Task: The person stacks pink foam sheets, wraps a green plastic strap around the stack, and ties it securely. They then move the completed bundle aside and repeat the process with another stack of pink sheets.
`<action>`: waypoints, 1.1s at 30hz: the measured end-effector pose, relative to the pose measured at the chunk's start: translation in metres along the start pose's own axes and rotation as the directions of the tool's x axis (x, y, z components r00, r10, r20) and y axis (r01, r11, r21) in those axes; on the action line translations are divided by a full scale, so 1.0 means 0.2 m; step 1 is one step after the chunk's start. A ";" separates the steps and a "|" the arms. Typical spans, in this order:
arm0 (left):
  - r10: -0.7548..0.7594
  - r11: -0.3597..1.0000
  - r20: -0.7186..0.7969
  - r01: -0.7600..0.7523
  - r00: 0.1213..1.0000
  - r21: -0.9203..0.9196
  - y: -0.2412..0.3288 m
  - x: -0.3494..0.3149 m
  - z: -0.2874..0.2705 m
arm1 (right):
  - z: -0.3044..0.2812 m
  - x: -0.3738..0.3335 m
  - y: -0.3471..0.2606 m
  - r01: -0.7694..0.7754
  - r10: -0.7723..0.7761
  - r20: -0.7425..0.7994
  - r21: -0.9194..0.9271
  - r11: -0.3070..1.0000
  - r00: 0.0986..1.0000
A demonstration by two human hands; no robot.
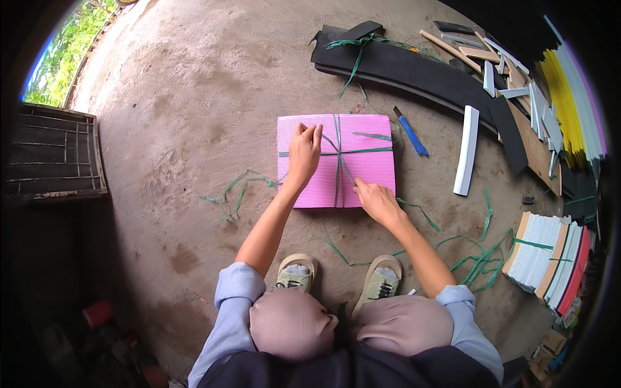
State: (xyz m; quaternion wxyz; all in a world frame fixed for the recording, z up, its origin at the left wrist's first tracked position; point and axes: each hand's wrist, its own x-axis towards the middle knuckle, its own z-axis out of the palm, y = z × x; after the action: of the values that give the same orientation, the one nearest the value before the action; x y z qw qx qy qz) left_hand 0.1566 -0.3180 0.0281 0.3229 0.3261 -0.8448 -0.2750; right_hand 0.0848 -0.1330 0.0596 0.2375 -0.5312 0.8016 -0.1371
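A stack of pink sheets with fine pale stripes [307,184] lies on the floor in front of my feet. Green plastic twine [372,150] runs across it both ways and crosses near the middle. My left hand [305,150] is over the upper left part of the stack, its fingers pinched on one strand of the twine. At the lower right of the stack, my right hand [378,199] pinches another strand that slants down from the crossing. Both strands look pulled taut between the hands. Right of the stack rests a blue utility knife [411,132].
Long black foam strips [401,64] and scattered offcuts [511,77] lie at the far right. A white strip [466,152] is nearer. A tied bundle of sheets [543,252] stands on the right, beside loose green twine [482,264]. A dark metal gate [55,152] is at left.
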 end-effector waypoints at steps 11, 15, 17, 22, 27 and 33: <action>-0.069 0.952 0.324 0.160 0.943 -0.262 0.21 -0.33 -0.10 | -0.62 0.39 -0.20 0.343 -0.543 -0.287 -0.527 0.778 0.789; -0.416 0.298 0.605 0.730 0.679 -0.614 0.11 -0.29 -0.16 | -0.65 0.42 -0.36 0.217 -0.380 -0.850 -0.320 0.922 0.364; -0.373 0.190 0.666 0.756 0.646 -0.626 0.08 -0.28 -0.20 | -0.50 0.31 -0.32 0.263 -0.273 -0.826 -0.158 0.952 0.494; -0.241 0.196 0.768 0.805 0.593 -0.560 0.02 -0.26 -0.21 | -0.07 0.30 -0.11 0.379 -0.324 -0.483 0.018 0.925 0.814; -0.173 0.351 0.906 0.884 0.385 -0.309 -0.04 -0.17 -0.28 | -0.08 0.32 -0.07 0.527 -0.541 -0.401 -0.154 0.836 0.740; -0.197 0.569 0.885 0.785 0.421 -0.246 -0.11 -0.12 -0.24 | -0.02 0.31 -0.05 0.468 -0.454 -0.337 -0.044 0.883 0.825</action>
State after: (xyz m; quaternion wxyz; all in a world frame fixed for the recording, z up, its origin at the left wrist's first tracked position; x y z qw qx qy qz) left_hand 0.2127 -0.3270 0.0360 -0.0948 0.2919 -0.5957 -0.7422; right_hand 0.0694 -0.1943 0.0535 0.0673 -0.6726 0.6751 -0.2955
